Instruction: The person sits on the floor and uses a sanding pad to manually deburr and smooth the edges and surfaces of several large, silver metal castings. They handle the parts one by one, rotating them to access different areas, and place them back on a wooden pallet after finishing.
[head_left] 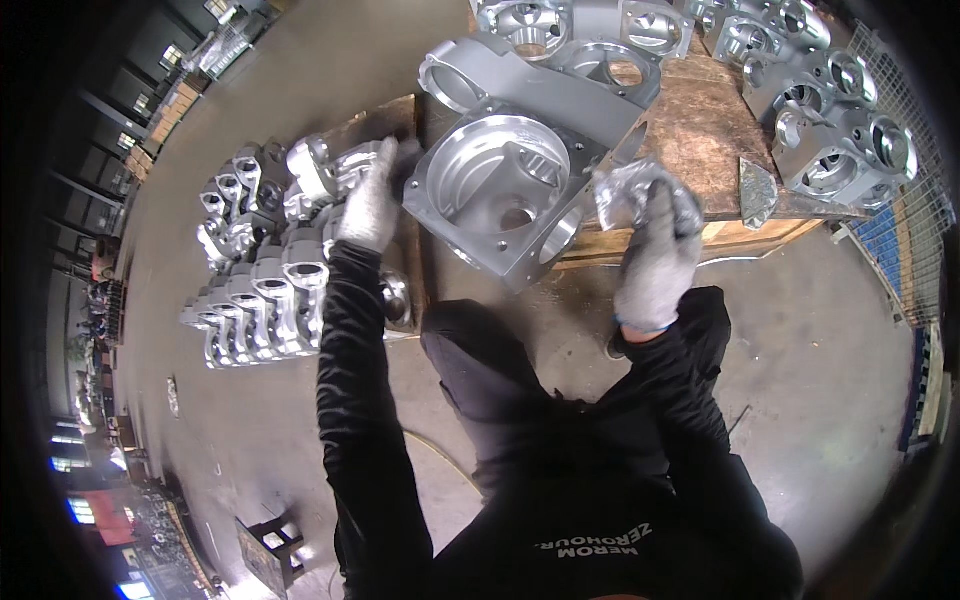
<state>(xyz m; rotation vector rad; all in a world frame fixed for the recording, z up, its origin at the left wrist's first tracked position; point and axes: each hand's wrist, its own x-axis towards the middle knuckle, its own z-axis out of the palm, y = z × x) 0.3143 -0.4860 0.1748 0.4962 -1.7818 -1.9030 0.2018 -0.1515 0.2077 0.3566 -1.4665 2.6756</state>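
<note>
A large grey metal housing (500,200) with a wide round bore and a square flange sits in front of me at the wooden bench's near edge. My right hand (658,260), in a pale glove, is closed on a crumpled silvery sheet (640,190) beside the housing's right side. The sheet's material is unclear. My left hand (368,208), also gloved, is raised left of the housing, its fingers stretched upward and somewhat blurred. Behind it lie small silvery castings (312,172); I see nothing held in that hand.
Several small castings (265,285) stand in rows on a low wooden support at left. More grey housings (830,160) line the bench (705,125) at right and back. A flat grey-green piece (757,193) lies on it. A wire mesh cage (905,230) borders the right; a small stool (268,548) stands lower left.
</note>
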